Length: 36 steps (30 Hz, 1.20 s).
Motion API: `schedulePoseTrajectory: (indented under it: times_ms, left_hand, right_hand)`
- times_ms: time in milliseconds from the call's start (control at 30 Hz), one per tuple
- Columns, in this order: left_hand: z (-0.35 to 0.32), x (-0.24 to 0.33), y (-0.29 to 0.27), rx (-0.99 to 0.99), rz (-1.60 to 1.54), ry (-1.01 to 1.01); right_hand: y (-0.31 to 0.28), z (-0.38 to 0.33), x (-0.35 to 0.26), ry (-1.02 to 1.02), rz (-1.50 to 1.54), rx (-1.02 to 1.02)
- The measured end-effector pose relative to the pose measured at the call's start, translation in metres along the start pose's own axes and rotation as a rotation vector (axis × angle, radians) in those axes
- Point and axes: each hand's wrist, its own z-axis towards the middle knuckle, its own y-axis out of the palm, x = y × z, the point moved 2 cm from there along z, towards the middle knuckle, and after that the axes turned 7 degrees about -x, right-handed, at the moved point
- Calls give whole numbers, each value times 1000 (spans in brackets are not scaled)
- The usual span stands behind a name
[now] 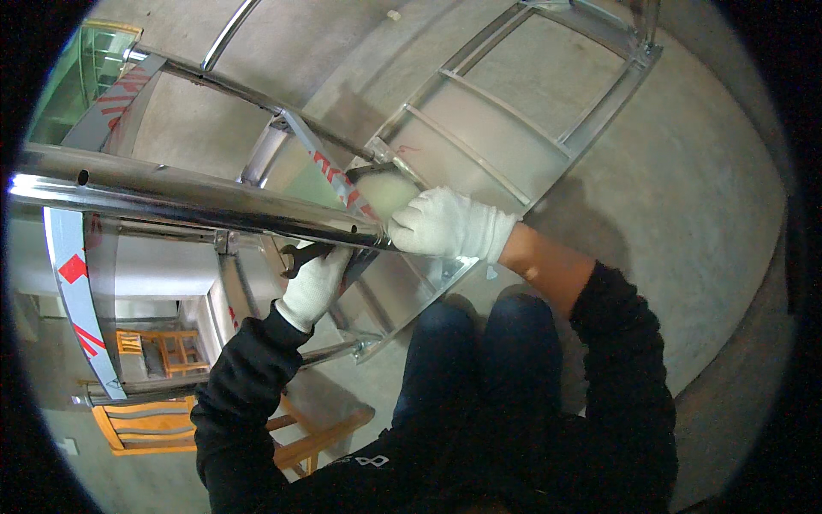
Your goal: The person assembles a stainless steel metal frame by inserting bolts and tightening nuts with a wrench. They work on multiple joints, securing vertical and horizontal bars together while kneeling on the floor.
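Observation:
A thick polished steel tube crosses from the left to the middle, with small holes along it. Just below the tube, my left hand in a white knitted glove is closed around a dark open-end wrench, whose jaw points left. At the tube's right end my right hand, gloved the same way, has its fingers curled in against the metal; whatever is inside them is hidden. Both hands are beside a metal frame with crossbars, which slants up to the right.
Grey strips with red marks, one a curved strip, join the bars on the left. A thinner steel rail runs behind the tube. Wooden chairs, one with a slatted back, stand at the lower left. Concrete floor lies to the right.

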Motion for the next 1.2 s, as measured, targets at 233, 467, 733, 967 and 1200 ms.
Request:
schedulePoseTrajectory:
  times_ms: [233,467,733,967,1200]
  left_hand:
    - [-2,-1,1,-109,-160,-143]
    - [5,8,-3,-15,212,76]
    - [8,-11,10,-52,-83,-24]
    - [6,4,-15,-29,-549,-175]
    - [5,2,-21,29,-328,22]
  right_hand:
    - [20,-7,-24,483,510,154]
    - [29,20,-79,1194,2159,729]
    - [28,37,-92,1114,2457,1090]
    - [19,-22,-77,1158,1680,737]
    - [30,-20,-70,1115,1079,369]
